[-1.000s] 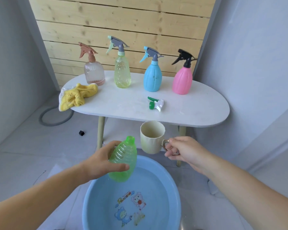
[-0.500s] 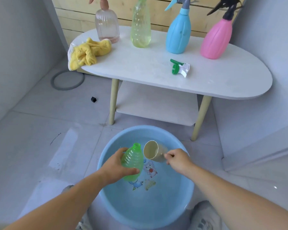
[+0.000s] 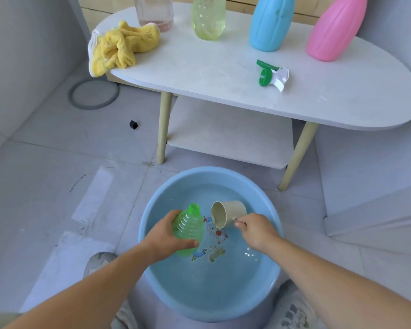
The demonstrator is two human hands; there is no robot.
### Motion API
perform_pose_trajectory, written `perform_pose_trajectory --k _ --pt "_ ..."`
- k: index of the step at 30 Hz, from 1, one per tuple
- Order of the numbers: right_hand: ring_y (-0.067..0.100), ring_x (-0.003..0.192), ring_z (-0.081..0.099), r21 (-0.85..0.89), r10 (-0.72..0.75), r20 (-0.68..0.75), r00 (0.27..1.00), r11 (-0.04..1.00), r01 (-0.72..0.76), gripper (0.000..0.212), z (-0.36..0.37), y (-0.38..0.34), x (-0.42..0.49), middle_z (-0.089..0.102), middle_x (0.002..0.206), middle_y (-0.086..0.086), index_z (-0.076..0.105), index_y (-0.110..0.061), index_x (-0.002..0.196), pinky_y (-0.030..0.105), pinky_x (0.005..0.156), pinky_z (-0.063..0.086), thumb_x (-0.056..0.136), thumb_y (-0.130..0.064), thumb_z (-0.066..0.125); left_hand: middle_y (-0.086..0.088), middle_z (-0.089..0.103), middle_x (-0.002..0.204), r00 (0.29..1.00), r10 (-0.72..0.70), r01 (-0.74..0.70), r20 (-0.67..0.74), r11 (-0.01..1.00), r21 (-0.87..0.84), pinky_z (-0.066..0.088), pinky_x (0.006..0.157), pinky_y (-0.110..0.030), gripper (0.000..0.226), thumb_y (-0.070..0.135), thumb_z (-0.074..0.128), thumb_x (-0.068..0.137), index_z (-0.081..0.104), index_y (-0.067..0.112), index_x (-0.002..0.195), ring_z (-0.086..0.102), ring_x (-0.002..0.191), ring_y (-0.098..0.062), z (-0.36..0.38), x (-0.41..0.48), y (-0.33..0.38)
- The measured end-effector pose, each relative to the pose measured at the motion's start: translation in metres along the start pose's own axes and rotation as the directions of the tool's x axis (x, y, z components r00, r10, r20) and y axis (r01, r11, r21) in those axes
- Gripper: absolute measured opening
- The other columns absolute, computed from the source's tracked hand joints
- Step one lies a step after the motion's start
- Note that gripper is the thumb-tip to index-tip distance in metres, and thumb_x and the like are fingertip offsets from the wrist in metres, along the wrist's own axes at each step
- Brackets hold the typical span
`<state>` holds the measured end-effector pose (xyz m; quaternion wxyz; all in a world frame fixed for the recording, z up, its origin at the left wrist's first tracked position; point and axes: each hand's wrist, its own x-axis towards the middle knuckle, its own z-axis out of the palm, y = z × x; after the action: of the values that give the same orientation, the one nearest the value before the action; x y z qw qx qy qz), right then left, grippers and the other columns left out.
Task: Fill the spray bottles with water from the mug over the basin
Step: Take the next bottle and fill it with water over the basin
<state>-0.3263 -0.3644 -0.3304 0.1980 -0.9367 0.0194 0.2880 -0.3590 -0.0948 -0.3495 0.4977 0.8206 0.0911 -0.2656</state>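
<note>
The left hand point(image 3: 163, 236) is wrapped around the body of a ribbed, translucent green plastic bottle point(image 3: 188, 230), fingers closed on it, thumb across the front. The bottle has no cap; its open neck points up and slightly away, and it hangs over the round light-blue plastic basin point(image 3: 268, 290) on the tiled floor. The right hand point(image 3: 255, 230) is pinched shut on the handle of a cream plastic mug point(image 3: 228, 213), which is tipped on its side with its mouth turned toward the green bottle, just beside the bottle's neck but not touching it. The mug sits low over the water in the basin; whether its rim touches the surface I cannot tell. Cartoon pictures show through the water on the basin's bottom.

Beyond the basin stands a white oval desk point(image 3: 342, 100) on pale wooden legs. A green and white spray trigger head point(image 3: 271, 76) lies on it near the front edge. At the back stand four bottles in a row: a clear pinkish one point(image 3: 153, 13), a pale yellow-green one point(image 3: 208, 19), a solid blue one point(image 3: 269, 24) and a solid pink one point(image 3: 332, 29), their tops cut off by the frame. A crumpled yellow cloth point(image 3: 121, 47) hangs over the desk's left end.
</note>
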Motion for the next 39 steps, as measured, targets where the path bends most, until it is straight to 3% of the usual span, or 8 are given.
perform_pose_trajectory --k 3,8,12,19,27,34,36,39 --pt "0.027 0.079 0.054 -0.011 -0.002 0.000 1.000 1.000 0.002 0.044 0.001 0.001 0.002 0.066 0.094 0.007 0.044 -0.020 0.058 0.029 0.061 0.039 0.101 -0.027 0.048 0.008 0.069 0.109 1.000 -0.002 0.002 0.005 1.000 -0.007 0.054 0.076 -0.019 0.081 0.029 0.098 0.062 0.053 0.028 0.129 0.068 0.097 -0.006 0.001 0.000 -0.003" --pt "0.026 0.073 0.047 -0.034 -0.018 0.012 1.000 0.999 0.018 0.048 0.001 -0.002 0.003 0.048 0.068 -0.002 0.038 -0.023 0.054 0.026 0.050 0.028 0.101 -0.027 0.048 0.008 0.069 0.110 1.000 0.005 -0.005 0.010 1.000 -0.009 0.055 0.079 -0.021 0.081 0.032 0.098 0.061 0.053 0.029 0.129 0.067 0.099 -0.005 0.002 0.001 -0.004" --pt "0.025 0.074 0.049 -0.043 -0.026 0.014 1.000 0.999 0.027 0.046 0.002 -0.001 0.005 0.053 0.074 0.001 0.041 -0.022 0.055 0.025 0.051 0.031 0.101 -0.028 0.048 0.007 0.068 0.110 1.000 0.011 -0.010 0.020 1.000 -0.013 0.054 0.076 -0.019 0.079 0.031 0.097 0.063 0.053 0.030 0.128 0.067 0.099 -0.007 0.003 0.002 0.000" --pt "0.019 0.061 0.042 -0.026 -0.009 0.034 0.999 1.000 0.010 0.050 0.002 -0.001 0.006 0.043 0.061 -0.003 0.038 -0.022 0.053 0.027 0.049 0.028 0.101 -0.028 0.049 0.010 0.067 0.111 1.000 0.016 -0.015 0.016 1.000 -0.011 0.051 0.073 -0.013 0.079 0.030 0.097 0.064 0.052 0.029 0.130 0.066 0.099 -0.004 0.003 0.000 0.002" --pt "0.015 0.054 0.035 0.029 -0.002 0.054 0.999 1.000 0.000 0.050 0.004 -0.001 0.007 0.040 0.058 -0.003 0.038 -0.018 0.052 0.029 0.050 0.027 0.099 -0.026 0.052 0.008 0.068 0.111 1.000 0.009 -0.008 0.021 1.000 -0.028 0.056 0.078 -0.020 0.082 0.033 0.097 0.063 0.053 0.028 0.131 0.068 0.100 -0.007 0.002 0.000 0.001" --pt "0.018 0.057 0.042 0.159 0.050 0.059 0.997 0.985 -0.059 0.044 0.005 -0.004 0.009 0.067 0.082 0.016 0.041 -0.015 0.058 0.028 0.056 0.033 0.100 -0.028 0.051 0.011 0.067 0.111 1.000 -0.003 0.003 0.018 1.000 -0.013 0.051 0.072 -0.012 0.080 0.031 0.096 0.066 0.050 0.028 0.132 0.066 0.098 -0.003 -0.002 -0.007 0.005" --pt "0.014 0.053 0.042 0.247 0.068 0.066 0.996 0.966 -0.082 0.042 0.000 -0.006 0.007 0.071 0.081 0.007 0.051 -0.009 0.063 0.026 0.054 0.034 0.100 -0.028 0.052 0.010 0.067 0.111 1.000 -0.006 0.006 0.016 1.000 -0.018 0.050 0.071 -0.011 0.080 0.031 0.095 0.067 0.050 0.028 0.133 0.066 0.098 -0.003 -0.004 -0.009 0.007" --pt "0.016 0.069 0.056 0.392 0.085 0.053 0.995 0.915 -0.099 0.033 -0.008 -0.008 0.003 0.073 0.080 -0.003 0.071 -0.007 0.078 0.027 0.065 0.044 0.098 -0.029 0.056 0.010 0.067 0.110 1.000 -0.005 0.005 0.006 1.000 -0.023 0.050 0.071 -0.012 0.078 0.029 0.095 0.068 0.050 0.028 0.132 0.066 0.097 -0.003 -0.006 -0.011 0.008"
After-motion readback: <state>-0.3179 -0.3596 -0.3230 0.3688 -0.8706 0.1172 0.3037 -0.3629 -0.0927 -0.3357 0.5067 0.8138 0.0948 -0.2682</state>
